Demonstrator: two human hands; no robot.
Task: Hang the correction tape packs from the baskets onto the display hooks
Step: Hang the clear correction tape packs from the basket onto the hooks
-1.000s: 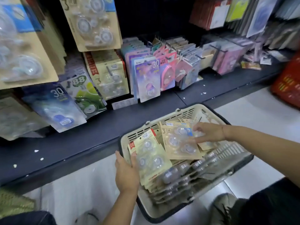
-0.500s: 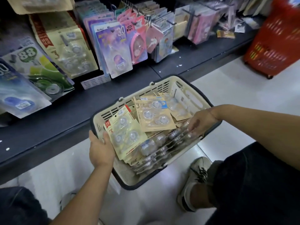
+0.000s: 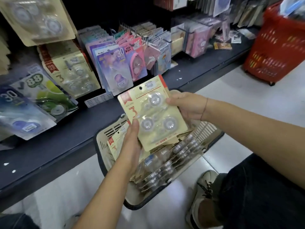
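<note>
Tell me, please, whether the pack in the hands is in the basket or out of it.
Out: the left hand and right hand hold the pack above the basket.

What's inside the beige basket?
The beige basket holds more stacked correction tape packs, blisters showing. The held pack, gripped by the left hand and right hand, covers its middle; the bottom is hidden.

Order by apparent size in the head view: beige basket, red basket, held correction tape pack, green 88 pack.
1. beige basket
2. red basket, held correction tape pack: alike; pack is nearer
3. green 88 pack
</note>
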